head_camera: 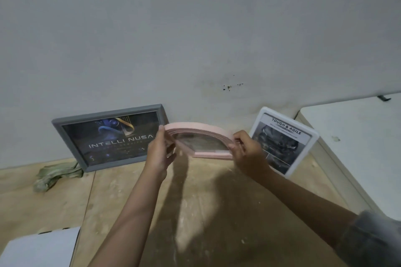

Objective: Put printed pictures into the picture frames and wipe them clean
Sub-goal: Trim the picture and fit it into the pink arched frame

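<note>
A pink picture frame (198, 129) with an arched top is held up above the wooden surface, tilted flat so I see its edge and glass. My left hand (159, 151) grips its left side and my right hand (247, 151) grips its right side. Behind it on the left, a grey frame (65, 124) with a dark "INTELLI NUSA" picture leans against the wall. On the right, a white frame (312, 138) with a "TOUGH & AGILE" print leans against the wall too.
A folded greenish cloth (55, 176) lies on the wooden surface (195, 212) left of the grey frame. A white box (41, 249) sits at the bottom left. A white cabinet top (358, 147) stands at the right. The grey wall (195, 39) is close behind.
</note>
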